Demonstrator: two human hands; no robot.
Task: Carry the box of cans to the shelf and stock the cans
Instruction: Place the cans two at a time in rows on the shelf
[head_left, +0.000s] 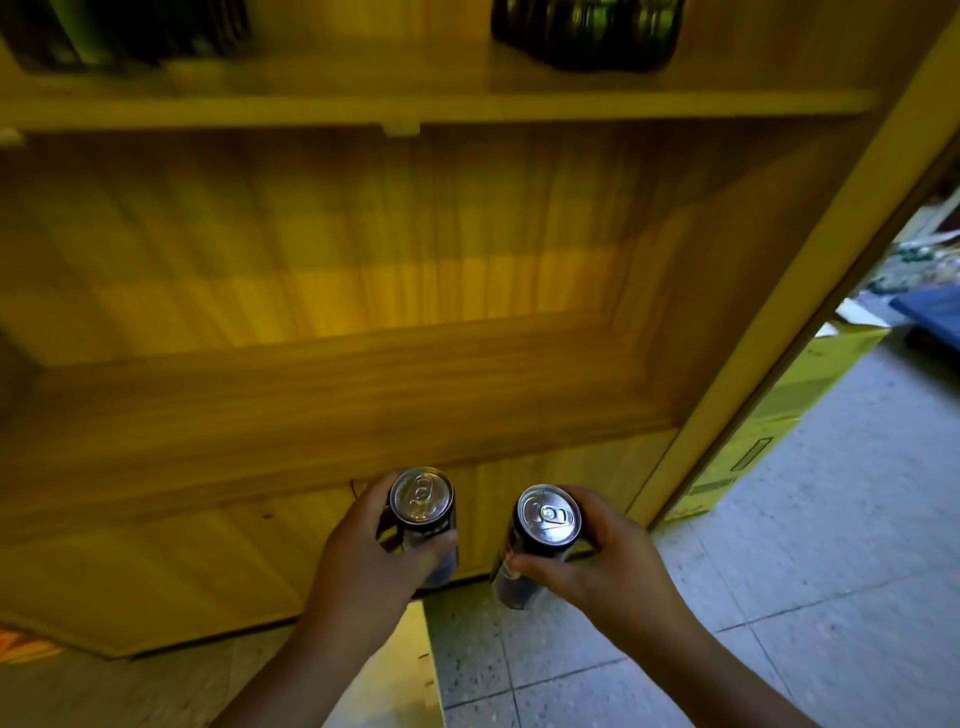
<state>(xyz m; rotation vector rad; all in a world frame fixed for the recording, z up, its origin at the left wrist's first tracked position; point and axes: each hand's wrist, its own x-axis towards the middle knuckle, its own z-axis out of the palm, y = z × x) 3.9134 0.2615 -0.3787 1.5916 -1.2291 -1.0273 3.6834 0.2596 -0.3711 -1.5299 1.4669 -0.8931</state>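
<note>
Nearest: left hand (363, 551) wrapped round one can (422, 501), right hand (582, 556) wrapped round a second can (549, 514), both upright w/ pull tabs up, held just in front of the shelf unit, below its lip. The box isn't clearly in view; a pale flap at bottom centre may be it, can't tell. Beyond, the middle shelf board (332, 405) shows bare wood, so stocking looks barely begun here. Farther up, the top shelf (415, 106) carries dark blurred packs (587, 31), contents unreadable.

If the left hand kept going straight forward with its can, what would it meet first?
Probably the front edge of the wooden shelf board just ahead of the left hand and its can; depth is unclear.
</note>
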